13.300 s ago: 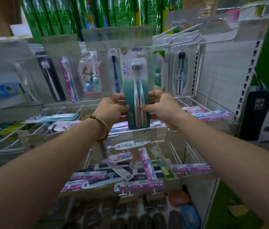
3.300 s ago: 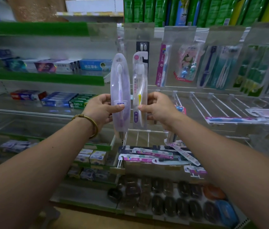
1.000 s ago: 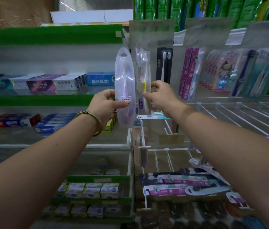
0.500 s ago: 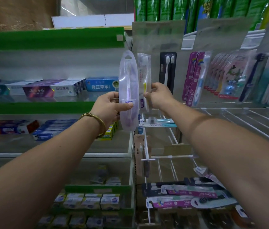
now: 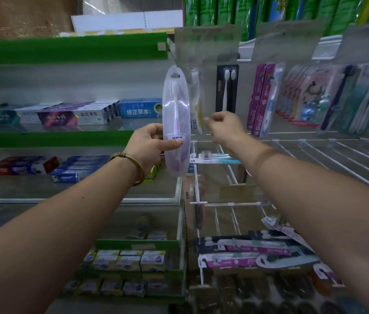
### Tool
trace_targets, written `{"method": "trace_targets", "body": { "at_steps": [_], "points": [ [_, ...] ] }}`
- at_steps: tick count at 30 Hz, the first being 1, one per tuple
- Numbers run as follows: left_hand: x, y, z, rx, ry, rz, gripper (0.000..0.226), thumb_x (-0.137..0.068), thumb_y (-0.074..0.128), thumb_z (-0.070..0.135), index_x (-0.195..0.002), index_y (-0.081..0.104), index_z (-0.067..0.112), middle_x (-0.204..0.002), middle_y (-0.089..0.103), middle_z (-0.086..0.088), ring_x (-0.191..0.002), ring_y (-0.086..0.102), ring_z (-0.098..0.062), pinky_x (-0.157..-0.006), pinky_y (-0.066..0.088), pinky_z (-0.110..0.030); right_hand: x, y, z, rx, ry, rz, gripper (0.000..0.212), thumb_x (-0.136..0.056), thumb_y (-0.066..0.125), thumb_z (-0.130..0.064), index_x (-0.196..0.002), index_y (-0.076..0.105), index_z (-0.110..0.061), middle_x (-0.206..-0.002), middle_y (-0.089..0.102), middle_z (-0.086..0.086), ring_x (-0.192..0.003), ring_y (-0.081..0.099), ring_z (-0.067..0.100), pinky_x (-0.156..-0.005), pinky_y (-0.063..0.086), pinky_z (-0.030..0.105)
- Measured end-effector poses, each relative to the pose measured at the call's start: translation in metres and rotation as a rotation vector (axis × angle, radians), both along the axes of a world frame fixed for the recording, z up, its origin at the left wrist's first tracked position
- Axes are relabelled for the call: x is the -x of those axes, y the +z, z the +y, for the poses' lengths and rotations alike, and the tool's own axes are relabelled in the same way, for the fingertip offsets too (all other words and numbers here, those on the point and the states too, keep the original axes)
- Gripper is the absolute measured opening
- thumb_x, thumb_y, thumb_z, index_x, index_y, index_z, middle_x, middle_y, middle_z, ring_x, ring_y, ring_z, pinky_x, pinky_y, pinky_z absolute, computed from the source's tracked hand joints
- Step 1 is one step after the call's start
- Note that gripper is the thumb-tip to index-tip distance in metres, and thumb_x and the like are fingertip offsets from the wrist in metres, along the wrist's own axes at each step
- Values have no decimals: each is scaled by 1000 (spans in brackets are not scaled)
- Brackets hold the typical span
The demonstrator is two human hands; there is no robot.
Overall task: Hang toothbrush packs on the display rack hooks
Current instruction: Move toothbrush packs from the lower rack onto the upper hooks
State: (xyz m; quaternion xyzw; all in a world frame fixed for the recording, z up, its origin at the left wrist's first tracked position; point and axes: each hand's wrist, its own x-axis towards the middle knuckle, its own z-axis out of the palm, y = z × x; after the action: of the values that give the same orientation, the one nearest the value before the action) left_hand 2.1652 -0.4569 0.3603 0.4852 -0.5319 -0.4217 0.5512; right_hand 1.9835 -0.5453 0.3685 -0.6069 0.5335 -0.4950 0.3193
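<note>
My left hand (image 5: 149, 143) grips a clear oval toothbrush pack (image 5: 176, 105) with a purple brush inside, upright, its hang hole at the top just below the left end of the hook row. To its right a clear pack with a yellow brush (image 5: 196, 103) hangs on a rack hook. Just right of that pack's lower edge is my right hand (image 5: 226, 128), fingers loosely curled and holding nothing. A black twin-brush pack (image 5: 226, 89) hangs on the neighbouring hook.
Purple packs (image 5: 262, 98) and several other packs hang further right. Bare white wire hooks (image 5: 315, 155) jut out below, one carrying a flat-lying pack (image 5: 213, 157). Loose packs (image 5: 247, 252) are piled lower down. Toothpaste boxes (image 5: 140, 108) fill the green shelves on the left.
My right hand has let go of the yellow-brush pack, which now hangs on the hook, and has drawn back slightly. My left hand still holds the oval pack, shifted little.
</note>
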Motion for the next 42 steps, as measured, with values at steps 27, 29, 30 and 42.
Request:
{"method": "trace_targets", "body": {
  "at_steps": [27,29,30,42],
  "points": [
    [93,4,90,-49,-102,53,45,-73,78,-2,-115,60,5,-104,75,-11,-94,74,-26,-77,61,-41,90,-19,151,-119,493,-155,33,-86,74,-4,-110,61,-23,-111,72,12,-103,70,27,-84,60,50],
    [98,4,91,-57,-118,37,41,-74,76,-5,-110,61,7,-102,75,-10,-96,74,-27,-80,61,-44,96,-19,151,-123,493,-148,34,-85,75,-4,-112,61,-22,-110,73,11,-103,71,26,-86,59,51],
    [100,4,91,-59,-128,34,39,-75,76,-6,-109,61,8,-102,76,-10,-96,74,-27,-80,61,-44,99,-19,151,-133,497,-159,35,-85,75,-4,-112,61,-22,-109,73,10,-102,71,26,-86,59,50],
    [149,-7,109,-83,-164,-12,43,-74,78,-6,-112,62,7,-103,76,-13,-97,74,-27,-82,59,-41,155,-27,183,-194,487,-218,26,-89,71,-7,-112,63,-16,-109,72,14,-97,73,24,-70,62,36]
  ]
}}
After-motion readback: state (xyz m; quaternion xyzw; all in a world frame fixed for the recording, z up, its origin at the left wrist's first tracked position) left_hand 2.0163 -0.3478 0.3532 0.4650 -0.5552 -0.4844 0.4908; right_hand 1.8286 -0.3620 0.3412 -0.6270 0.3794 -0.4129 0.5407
